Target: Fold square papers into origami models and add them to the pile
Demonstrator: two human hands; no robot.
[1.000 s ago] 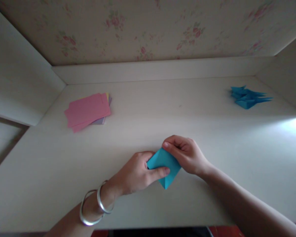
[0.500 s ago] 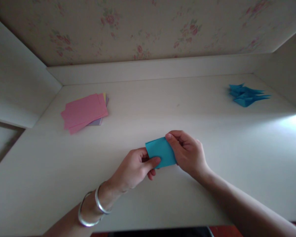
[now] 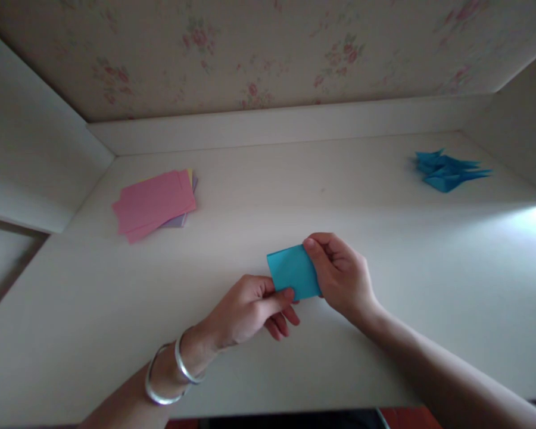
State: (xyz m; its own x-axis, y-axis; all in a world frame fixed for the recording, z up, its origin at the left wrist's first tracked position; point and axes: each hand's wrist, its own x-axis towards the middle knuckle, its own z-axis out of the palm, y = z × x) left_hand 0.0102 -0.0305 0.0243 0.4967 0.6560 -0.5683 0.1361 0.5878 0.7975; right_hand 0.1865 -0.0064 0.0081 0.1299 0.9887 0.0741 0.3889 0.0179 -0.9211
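Between my hands, above the white desk, is a folded piece of blue paper (image 3: 293, 272), tilted slightly. My left hand (image 3: 250, 307) pinches its lower left edge, thumb on top and the other fingers partly behind and below it. Two silver bangles circle the left wrist. My right hand (image 3: 342, 271) grips the paper's right side, with the thumb pressed near the top right corner. The fingers behind the paper are hidden.
A stack of pink paper sheets (image 3: 156, 202) lies at the back left, with yellow and purple sheets showing beneath. Several pointed blue folded paper figures (image 3: 449, 171) sit at the back right. A flowered wall and white side panels bound the desk (image 3: 259, 190).
The left hand has slid a little right and down along the paper's lower edge, its lower fingers more extended. The paper's upper left edges now lie closer together.
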